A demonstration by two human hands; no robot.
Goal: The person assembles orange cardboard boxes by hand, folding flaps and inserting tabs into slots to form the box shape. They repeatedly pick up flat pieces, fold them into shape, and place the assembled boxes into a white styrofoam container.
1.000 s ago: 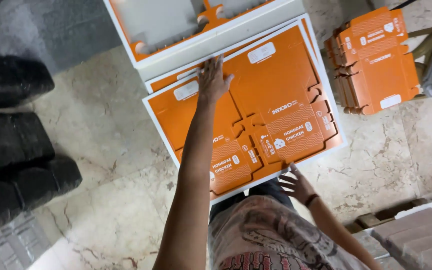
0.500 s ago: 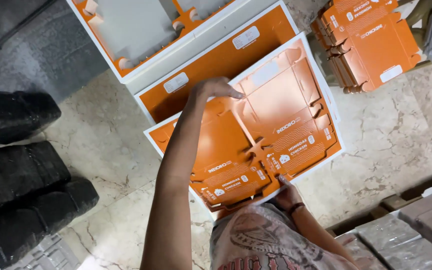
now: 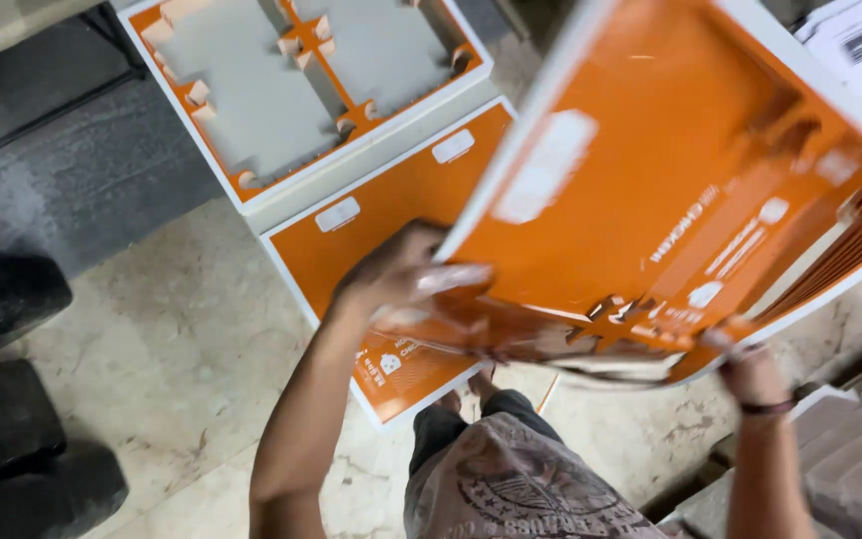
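- Sheet (image 3: 690,200): orange die-cut card, lifted, tilted, upper right of frame.
- L hand (image 3: 401,279): closed on sheet's left edge.
- R hand (image 3: 750,364): grips lower edge; blurred.
- Stack (image 3: 391,230): orange sheets left on floor, centre.
- Folded tray (image 3: 301,90): done, upper left.

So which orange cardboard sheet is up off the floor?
The big orange sheet, gripped by the left hand and right hand. The others lie flat.

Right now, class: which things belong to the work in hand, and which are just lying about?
In hand:
lifted orange sheet
left hand
right hand
orange stack beneath

Lying about:
die-cut orange panel
black bundles
grey blocks
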